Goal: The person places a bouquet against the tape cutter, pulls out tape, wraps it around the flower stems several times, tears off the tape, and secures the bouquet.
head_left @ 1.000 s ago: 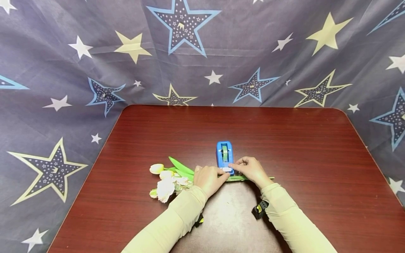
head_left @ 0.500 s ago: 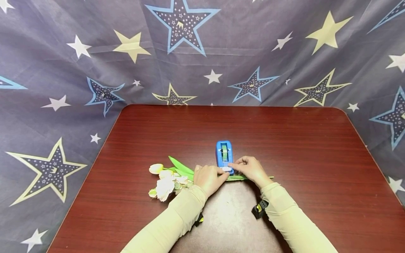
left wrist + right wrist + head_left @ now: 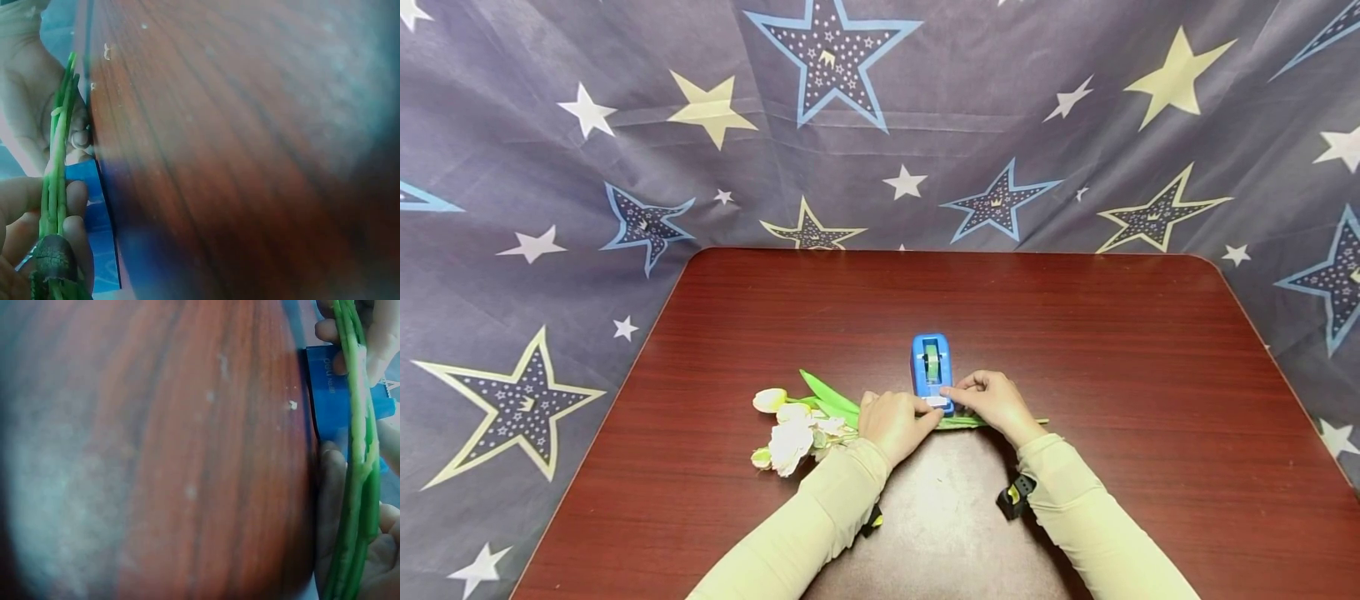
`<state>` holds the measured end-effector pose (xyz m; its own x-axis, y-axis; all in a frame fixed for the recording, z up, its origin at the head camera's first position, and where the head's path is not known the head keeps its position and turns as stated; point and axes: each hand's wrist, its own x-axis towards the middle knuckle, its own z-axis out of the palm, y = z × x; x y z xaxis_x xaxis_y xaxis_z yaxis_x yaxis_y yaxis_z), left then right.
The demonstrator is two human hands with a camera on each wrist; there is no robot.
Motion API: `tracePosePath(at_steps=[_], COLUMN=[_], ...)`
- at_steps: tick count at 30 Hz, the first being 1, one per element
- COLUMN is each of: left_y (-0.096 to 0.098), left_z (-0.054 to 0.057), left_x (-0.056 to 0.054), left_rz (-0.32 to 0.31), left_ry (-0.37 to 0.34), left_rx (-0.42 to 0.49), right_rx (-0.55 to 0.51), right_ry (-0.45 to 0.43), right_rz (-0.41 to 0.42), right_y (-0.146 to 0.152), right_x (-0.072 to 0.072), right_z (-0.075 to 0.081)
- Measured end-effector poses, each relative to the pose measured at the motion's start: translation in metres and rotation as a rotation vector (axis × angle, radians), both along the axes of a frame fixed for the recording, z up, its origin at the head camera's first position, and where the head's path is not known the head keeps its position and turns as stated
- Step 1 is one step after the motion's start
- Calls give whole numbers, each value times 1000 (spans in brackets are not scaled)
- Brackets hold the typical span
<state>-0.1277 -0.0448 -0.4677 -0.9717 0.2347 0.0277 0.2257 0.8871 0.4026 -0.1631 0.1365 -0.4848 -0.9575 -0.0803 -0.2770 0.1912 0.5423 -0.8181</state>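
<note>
My left hand grips a bunch of artificial flowers by its green stems. White blooms and yellow-white tulips stick out to the left of it. Just behind the stems stands a blue tape dispenser with a roll of tape. My right hand has its thumb and fingertips at the dispenser's front right edge, close behind the stems; I cannot tell whether they pinch tape there. In the left wrist view, a brown-green wrapped part of the stems lies at the left fingers.
The dark red wooden table extends to both sides and behind the dispenser. A grey cloth with stars hangs along the table's far edge. Black straps with wrist cameras sit at the sleeves.
</note>
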Motion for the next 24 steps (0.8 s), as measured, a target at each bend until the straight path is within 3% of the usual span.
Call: tracePosePath(at_steps=[24], left_y=[3], left_z=[-5], left_x=[5], left_rz=[37], left_ry=[67], left_rx=[5], right_rx=[-6], right_ry=[11], right_rz=[-1], right_y=[1], right_x=[1], right_z=[-1])
